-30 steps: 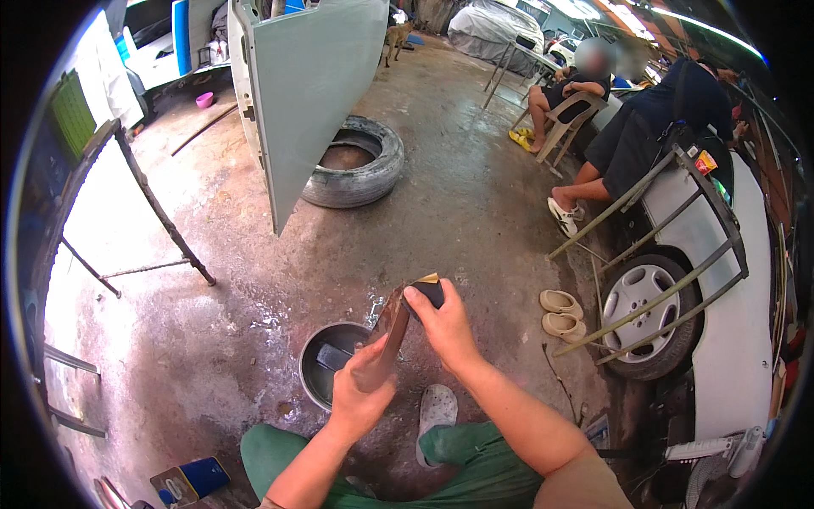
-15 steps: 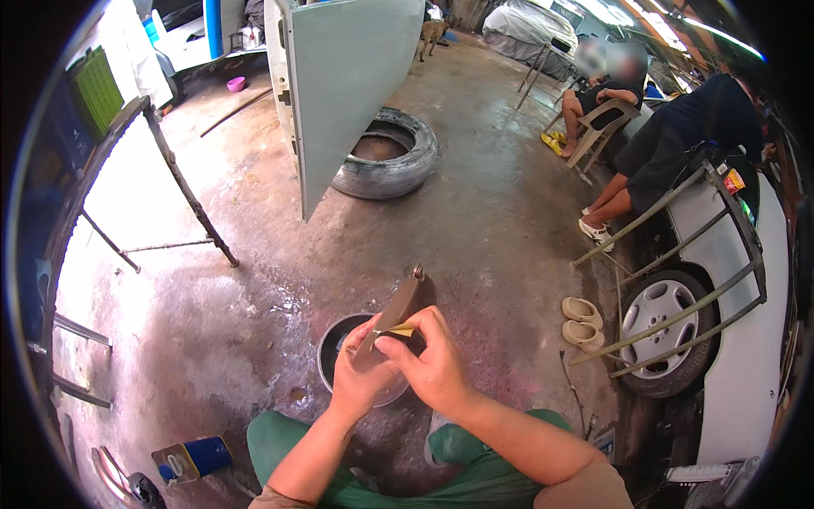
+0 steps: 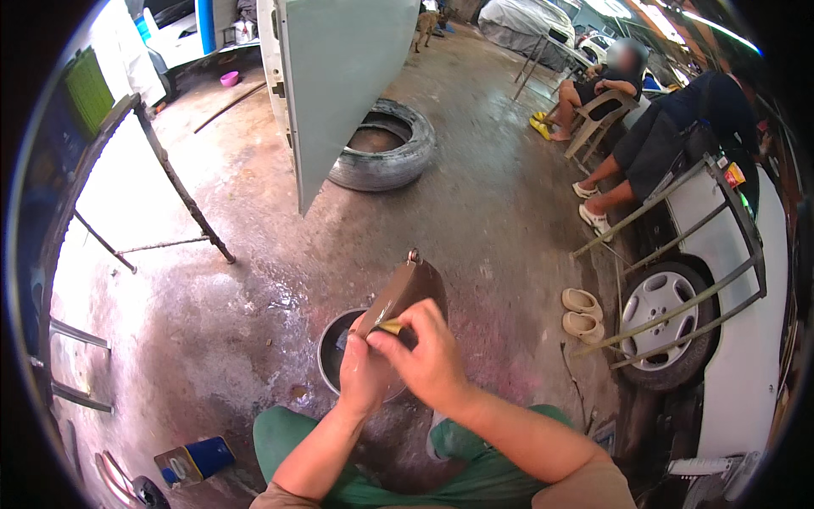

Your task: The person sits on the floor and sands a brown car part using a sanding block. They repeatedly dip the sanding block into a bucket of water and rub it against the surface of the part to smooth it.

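Observation:
My left hand (image 3: 363,373) grips the lower end of a brown, curved part (image 3: 395,297) that has a wet sheen and a small metal fitting at its far tip. It is held up tilted in front of me. Pinched in my right hand (image 3: 428,352) is a folded piece of sandpaper (image 3: 391,327), yellow on one side and dark on the other, pressed against the part's near edge. Below both hands a round basin (image 3: 324,360) stands on the floor, partly hidden by them.
A pale panel (image 3: 339,85) stands upright ahead, before a worn tyre (image 3: 394,174). Metal stands (image 3: 174,165) are at left; another frame (image 3: 678,242) leans by a white car (image 3: 738,339). Beige clogs (image 3: 582,314) and a blue can (image 3: 208,458) lie nearby. Two people (image 3: 615,89) are back right.
The brown part has turned to show more of its broad face. My right hand has shifted slightly up and left along its edge with the sandpaper.

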The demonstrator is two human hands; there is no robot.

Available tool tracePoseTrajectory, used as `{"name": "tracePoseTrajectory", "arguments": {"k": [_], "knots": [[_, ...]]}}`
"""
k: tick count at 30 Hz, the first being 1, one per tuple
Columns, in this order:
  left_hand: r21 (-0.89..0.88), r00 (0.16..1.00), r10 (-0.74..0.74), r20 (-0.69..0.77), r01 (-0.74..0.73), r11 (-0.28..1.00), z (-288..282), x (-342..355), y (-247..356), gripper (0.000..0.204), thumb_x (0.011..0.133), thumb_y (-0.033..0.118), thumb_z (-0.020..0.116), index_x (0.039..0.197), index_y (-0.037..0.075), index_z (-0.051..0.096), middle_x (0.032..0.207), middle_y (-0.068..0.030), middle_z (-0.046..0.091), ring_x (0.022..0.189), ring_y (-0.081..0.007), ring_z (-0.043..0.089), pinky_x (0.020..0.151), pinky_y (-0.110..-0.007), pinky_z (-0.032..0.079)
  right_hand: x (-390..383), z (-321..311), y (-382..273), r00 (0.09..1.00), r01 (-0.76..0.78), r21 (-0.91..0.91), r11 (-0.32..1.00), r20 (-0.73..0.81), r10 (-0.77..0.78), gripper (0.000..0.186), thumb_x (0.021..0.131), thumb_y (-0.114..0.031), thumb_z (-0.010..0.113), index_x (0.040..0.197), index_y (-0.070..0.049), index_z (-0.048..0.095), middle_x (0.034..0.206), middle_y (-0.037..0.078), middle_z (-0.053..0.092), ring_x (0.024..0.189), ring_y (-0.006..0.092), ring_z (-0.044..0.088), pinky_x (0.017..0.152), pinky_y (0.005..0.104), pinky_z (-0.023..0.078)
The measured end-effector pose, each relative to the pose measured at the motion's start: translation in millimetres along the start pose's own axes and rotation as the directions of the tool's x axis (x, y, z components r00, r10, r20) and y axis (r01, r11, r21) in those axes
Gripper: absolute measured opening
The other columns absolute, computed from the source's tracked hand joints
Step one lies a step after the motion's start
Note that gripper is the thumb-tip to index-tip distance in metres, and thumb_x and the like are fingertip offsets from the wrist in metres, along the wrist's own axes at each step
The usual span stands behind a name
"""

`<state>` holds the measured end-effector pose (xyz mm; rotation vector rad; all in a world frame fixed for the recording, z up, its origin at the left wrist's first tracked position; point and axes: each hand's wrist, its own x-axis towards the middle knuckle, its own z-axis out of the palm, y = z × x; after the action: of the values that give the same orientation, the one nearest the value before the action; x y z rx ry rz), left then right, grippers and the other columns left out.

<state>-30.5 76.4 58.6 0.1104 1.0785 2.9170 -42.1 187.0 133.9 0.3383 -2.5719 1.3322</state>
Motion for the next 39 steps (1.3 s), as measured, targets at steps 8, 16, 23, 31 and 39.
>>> {"name": "tracePoseTrajectory", "arguments": {"k": [8, 16, 23, 31, 39], "knots": [[0.209, 0.995, 0.075, 0.07, -0.088, 0.974, 13, -4, -7, 0.083, 0.096, 0.066, 0.054, 0.142, -0.003, 0.043, 0.134, -0.01, 0.056, 0.124, -0.0207, 0.053, 0.108, -0.037, 0.04, 31, -23, 39, 0.926, -0.315, 0.221, 0.923, -0.144, 0.35, 0.038, 0.094, -0.032, 0.072, 0.112, -0.001, 0.06, 0.111, 0.018, 0.066, 0.102, 0.0274, 0.064, 0.088, 0.0402, 0.05], [-0.022, 0.997, -0.055, 0.051, 0.056, 0.998, 13, -10, 4, 0.078, 0.097, 0.06, 0.056, 0.143, -0.001, 0.036, 0.138, -0.01, 0.051, 0.129, -0.0213, 0.049, 0.112, -0.038, 0.035, 25, -21, 45, 0.957, -0.181, 0.138, 0.974, -0.204, 0.207, 0.036, 0.093, -0.034, 0.074, 0.1, -0.001, 0.061, 0.092, 0.007, 0.067, 0.083, 0.0142, 0.059, 0.075, 0.0323, 0.05], [0.01, 0.998, -0.056, -0.036, 0.057, 0.998, 7, -10, -4, 0.066, 0.105, 0.056, 0.042, 0.143, 0.002, 0.04, 0.136, -0.0078, 0.051, 0.125, -0.019, 0.049, 0.109, -0.039, 0.038, -5, 4, 10, 0.993, -0.089, 0.05, 0.995, -0.075, 0.092, 0.034, 0.089, -0.026, 0.077, 0.103, -0.002, 0.057, 0.098, 0.012, 0.059, 0.092, 0.024, 0.059, 0.085, 0.0376, 0.047], [-0.155, 0.999, 0.022, -0.049, -0.029, 0.987, -7, 0, 11, 0.054, 0.11, 0.047, 0.032, 0.134, 0.001, 0.049, 0.123, -0.0086, 0.057, 0.117, -0.02, 0.054, 0.105, -0.039, 0.041, -8, 2, 15, 0.983, 0.171, -0.111, 0.979, 0.091, -0.162, 0.044, 0.082, -0.034, 0.083, 0.096, -0.006, 0.053, 0.096, 0.011, 0.055, 0.08, 0.0281, 0.06, 0.065, 0.0393, 0.049], [-0.29, 0.996, -0.029, -0.082, 0.004, 0.957, -4, 4, 36, 0.059, 0.109, 0.049, 0.032, 0.138, -0.001, 0.048, 0.14, -0.0144, 0.056, 0.133, -0.0284, 0.052, 0.114, -0.045, 0.038, -2, -16, 30, 0.964, 0.239, -0.169, 0.956, 0.16, -0.213, 0.046, 0.079, -0.036, 0.086, 0.093, -0.007, 0.052, 0.097, 0.009, 0.057, 0.077, 0.0288, 0.061, 0.065, 0.0401, 0.051]]}}
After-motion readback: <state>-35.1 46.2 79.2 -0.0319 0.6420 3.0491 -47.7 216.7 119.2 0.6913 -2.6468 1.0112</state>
